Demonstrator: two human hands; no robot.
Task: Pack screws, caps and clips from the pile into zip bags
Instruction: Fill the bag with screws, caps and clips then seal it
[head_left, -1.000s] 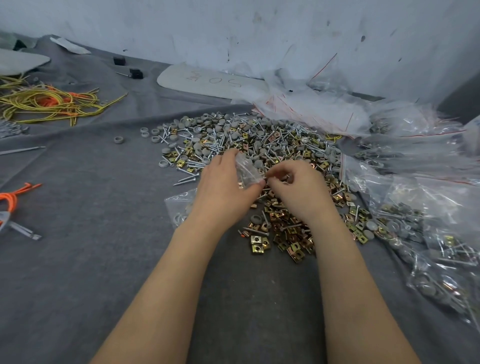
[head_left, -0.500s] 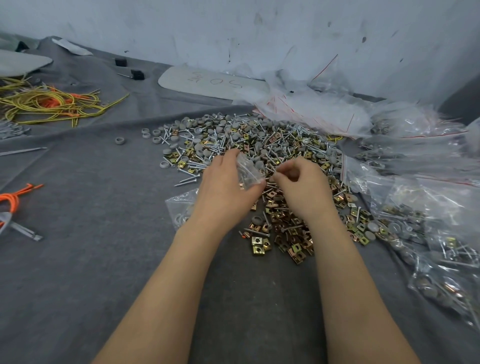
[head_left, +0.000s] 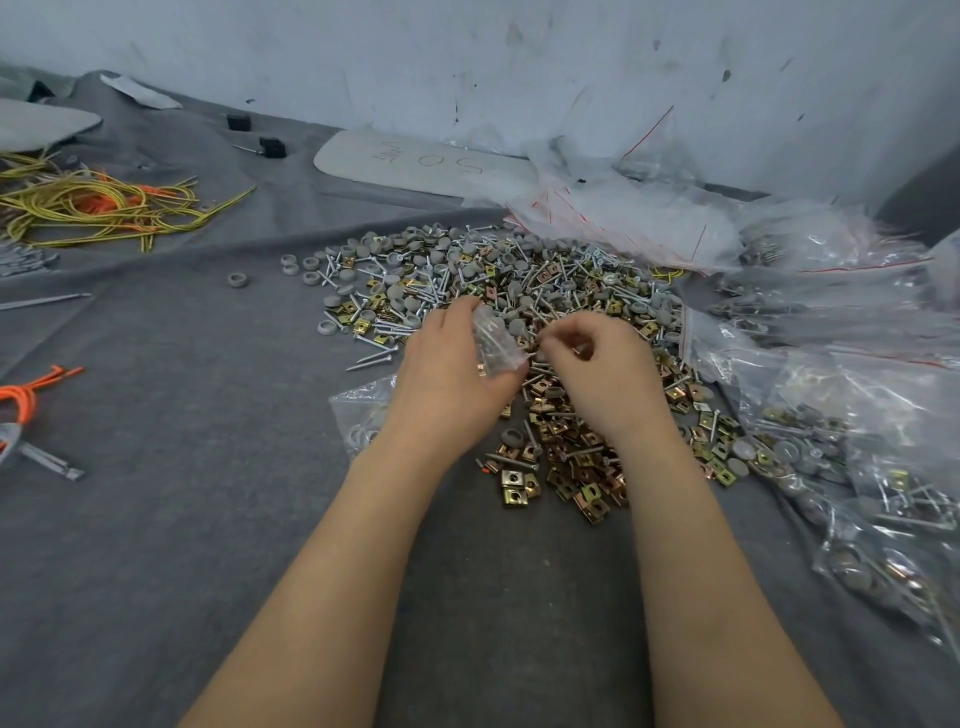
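Only a pale flat board on the grey surface by the wall bears writing: dark handwritten marks, upside down from here, seemingly "50" and another "0". The scribble beside them is unreadable.

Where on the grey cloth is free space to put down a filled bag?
Free: the grey cloth left of the left hand, between the orange cord and the pile. Crowded: the filled bags on the right.

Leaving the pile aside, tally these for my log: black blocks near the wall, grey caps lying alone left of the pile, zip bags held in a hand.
black blocks: 2
lone grey cap: 1
zip bag in the left hand: 1
total: 4
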